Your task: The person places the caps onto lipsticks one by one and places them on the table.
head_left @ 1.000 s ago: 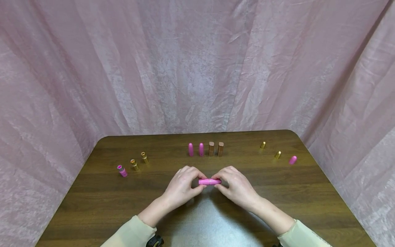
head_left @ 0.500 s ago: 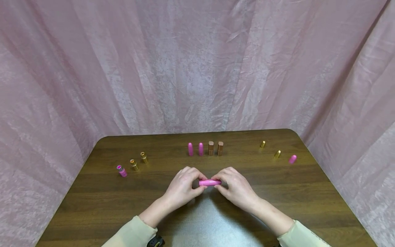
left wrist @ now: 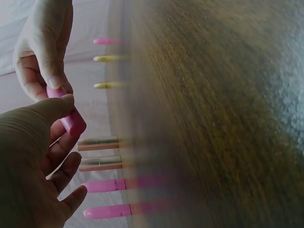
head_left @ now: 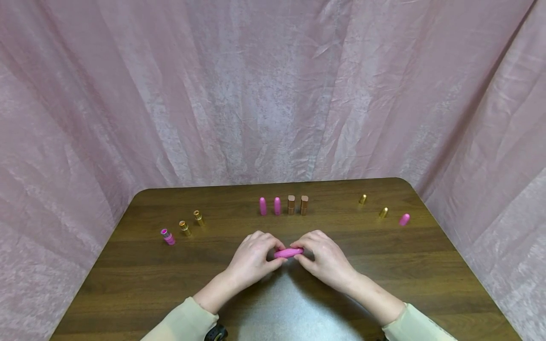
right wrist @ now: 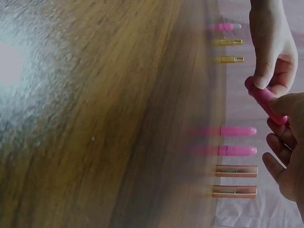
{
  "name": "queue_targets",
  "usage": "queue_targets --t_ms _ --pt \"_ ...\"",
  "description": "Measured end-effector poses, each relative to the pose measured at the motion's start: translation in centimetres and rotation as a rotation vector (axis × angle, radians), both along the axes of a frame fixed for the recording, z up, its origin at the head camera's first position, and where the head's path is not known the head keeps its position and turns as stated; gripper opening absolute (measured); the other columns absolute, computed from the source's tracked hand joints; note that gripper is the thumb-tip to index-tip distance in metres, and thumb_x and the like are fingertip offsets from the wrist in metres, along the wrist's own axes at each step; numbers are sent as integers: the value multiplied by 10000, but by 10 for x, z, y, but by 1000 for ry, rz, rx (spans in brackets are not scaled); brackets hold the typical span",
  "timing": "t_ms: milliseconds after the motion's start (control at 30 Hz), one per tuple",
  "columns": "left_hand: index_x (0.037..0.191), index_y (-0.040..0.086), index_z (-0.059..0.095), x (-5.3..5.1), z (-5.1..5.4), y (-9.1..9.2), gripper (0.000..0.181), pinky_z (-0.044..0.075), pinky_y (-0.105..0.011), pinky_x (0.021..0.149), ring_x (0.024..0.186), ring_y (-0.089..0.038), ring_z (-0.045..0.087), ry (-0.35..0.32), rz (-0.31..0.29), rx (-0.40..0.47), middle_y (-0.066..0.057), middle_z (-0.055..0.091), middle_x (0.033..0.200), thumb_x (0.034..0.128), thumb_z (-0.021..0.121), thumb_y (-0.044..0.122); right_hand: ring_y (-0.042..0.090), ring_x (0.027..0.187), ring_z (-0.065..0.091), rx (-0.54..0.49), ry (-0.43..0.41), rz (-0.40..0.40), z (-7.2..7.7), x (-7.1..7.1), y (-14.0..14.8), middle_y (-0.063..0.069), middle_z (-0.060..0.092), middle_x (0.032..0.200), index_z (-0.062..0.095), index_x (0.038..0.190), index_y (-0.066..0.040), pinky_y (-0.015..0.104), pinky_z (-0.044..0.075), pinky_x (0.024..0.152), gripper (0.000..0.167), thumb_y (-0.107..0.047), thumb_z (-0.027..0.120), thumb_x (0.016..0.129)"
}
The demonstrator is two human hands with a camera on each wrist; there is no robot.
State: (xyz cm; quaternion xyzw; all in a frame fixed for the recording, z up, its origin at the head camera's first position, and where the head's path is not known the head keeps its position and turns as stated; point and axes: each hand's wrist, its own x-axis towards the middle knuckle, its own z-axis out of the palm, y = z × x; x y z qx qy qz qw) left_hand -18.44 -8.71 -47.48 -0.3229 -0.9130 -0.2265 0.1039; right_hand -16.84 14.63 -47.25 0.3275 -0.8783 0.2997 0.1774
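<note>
A: Where is the pink lipstick (head_left: 288, 253), and how do the fingers hold it?

B: It lies between the two hands, seemingly lifted off the table (head_left: 128, 284). The left hand (head_left: 253, 258) pinches one end with thumb and finger; the right hand (head_left: 326, 258) pinches the other.

A: Why at both ends?

B: Probably because so the short tube is steady, and its middle is not covered.

A: And the rest?

B: Beyond the fingertips, two pink tubes (head_left: 277, 206) and two brown tubes (head_left: 291, 205) stand upright in one row. Left of the fingers are open gold tubes (head_left: 185, 228) and one open pink tube (head_left: 168, 237); to the right, gold caps (head_left: 384, 212) and one pink cap (head_left: 404, 219). Perhaps each kind has its own side, nearer to one hand.
</note>
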Motion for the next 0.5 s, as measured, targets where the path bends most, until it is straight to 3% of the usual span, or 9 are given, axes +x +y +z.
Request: queue_targets --t_ms 267,500 --pt "1037 286 749 -5 -2 -1 187 470 -369 901 958 -107 584 -6 -20 -11 173 703 1008 877 819 351 105 1070 602 -9 9 26 3 -2 -5 -99 708 1052 772 1098 -171 336 508 929 259 -156 845 850" --pt "1013 297 742 -17 -6 -12 162 470 -363 851 927 -98 580 -75 58 13 192 695 958 879 822 340 123 1121 601 4 -22 -4 5 -1 -1 -83 709 1122 750 1175 -160 361 506 969 313 -165 824 870"
